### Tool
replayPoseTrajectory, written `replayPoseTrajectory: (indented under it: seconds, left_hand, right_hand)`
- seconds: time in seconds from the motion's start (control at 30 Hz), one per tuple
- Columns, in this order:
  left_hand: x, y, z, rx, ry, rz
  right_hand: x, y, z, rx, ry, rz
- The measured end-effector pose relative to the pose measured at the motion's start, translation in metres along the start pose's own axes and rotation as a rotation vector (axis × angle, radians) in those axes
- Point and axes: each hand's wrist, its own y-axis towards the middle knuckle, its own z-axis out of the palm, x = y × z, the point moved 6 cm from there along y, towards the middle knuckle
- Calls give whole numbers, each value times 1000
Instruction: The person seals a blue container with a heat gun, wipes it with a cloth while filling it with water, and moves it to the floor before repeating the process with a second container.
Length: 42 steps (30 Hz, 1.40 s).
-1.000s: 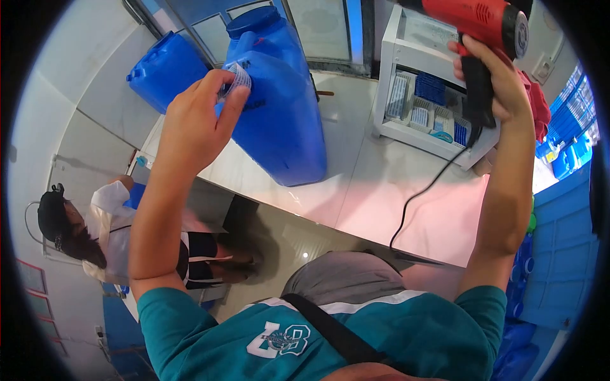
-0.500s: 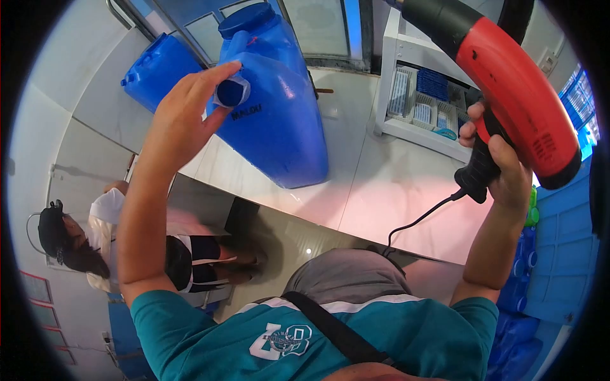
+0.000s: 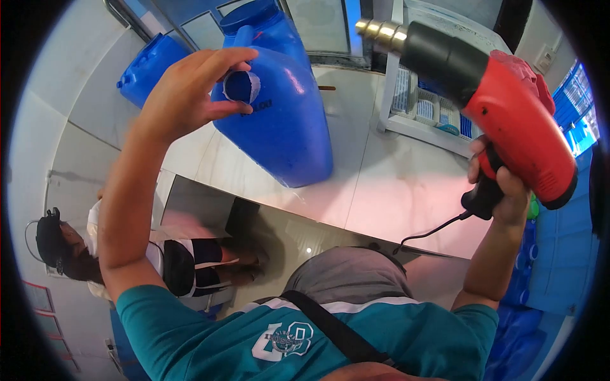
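My right hand [image 3: 499,181] grips the black handle of a red and black heat gun [image 3: 518,120], its ridged metal nozzle pointing up and left. A cord hangs from the handle. My left hand [image 3: 190,92] is open around the mouth of a blue plastic water jug [image 3: 286,133], thumb below and fingers above. Between them is the dark blue cap [image 3: 238,87], with a clear plastic seal [image 3: 255,87] around its rim. Whether the fingertips touch the seal is hard to tell. The jug stands on a pale tiled counter [image 3: 394,190]; its black lettering is partly hidden.
Another blue container [image 3: 149,70] stands at the left, and a blue lidded one [image 3: 267,28] behind the jug. A white shelf unit [image 3: 426,133] holds small baskets. A person in a black cap [image 3: 51,235] is at the lower left. Blue jugs [image 3: 515,330] are stacked at the right.
The heat gun has shifted down and slightly left, bringing its nozzle into view. My left hand's fingers have moved right over the cap. The view has turned slightly.
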Motion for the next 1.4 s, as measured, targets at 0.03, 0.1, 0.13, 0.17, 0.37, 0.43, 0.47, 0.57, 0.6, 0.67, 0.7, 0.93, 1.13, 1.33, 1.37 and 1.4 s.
replayPoseTrajectory:
  seconds: [0.03, 0.1, 0.13, 0.17, 0.37, 0.43, 0.47, 0.57, 0.6, 0.67, 0.7, 0.93, 1.13, 1.33, 1.37, 1.4]
  left_hand:
    - [2, -2, 0, -41, 3, -39]
    - [2, -5, 2, -59, -11, -40]
    - [2, -6, 2, -79, -23, -50]
    - [2, -6, 3, -79, -25, -46]
    - [3, -8, 4, -149, -93, -12]
    - [3, -7, 5, -143, -86, -25]
    - [4, -8, 6, -143, -88, -24]
    - [2, -6, 7, -142, -76, -20]
    - [0, -7, 7, -157, -82, -12]
    - [-6, -9, 6, -179, -81, -6]
    - [-8, -11, 4, -239, -115, -109]
    - [-23, -19, 14, -194, 43, -20]
    - [-15, -26, 9, -297, -36, -412]
    - [-29, -21, 13, -352, -33, -222]
    - [-29, -22, 13, -352, -30, -224]
    - [-23, -25, 16, -330, -74, -319]
  right_hand:
    - [-7, -5, 4, 28, 5, 36]
    - [-17, -16, 19, 102, 20, 68]
    - [-20, -21, 30, 116, 19, 98]
    - [-25, -21, 45, 251, 53, 161]
    - [-35, -19, 90, 198, 229, 156]
    - [-38, -22, 87, 194, 242, 175]
    - [-41, -23, 86, 193, 254, 195]
    - [-42, -27, 89, 155, 243, 207]
    - [-43, -25, 86, 157, 241, 206]
    - [-43, -18, 78, 168, 254, 186]
    - [-43, -18, 74, 172, 256, 181]
    - [-50, -23, 42, 104, 209, 188]
    - [-54, -14, 50, 131, 251, 221]
    - [-45, -2, 64, 170, 302, 241]
    - [-44, -2, 66, 178, 302, 248]
    - [-44, -1, 67, 188, 301, 254]
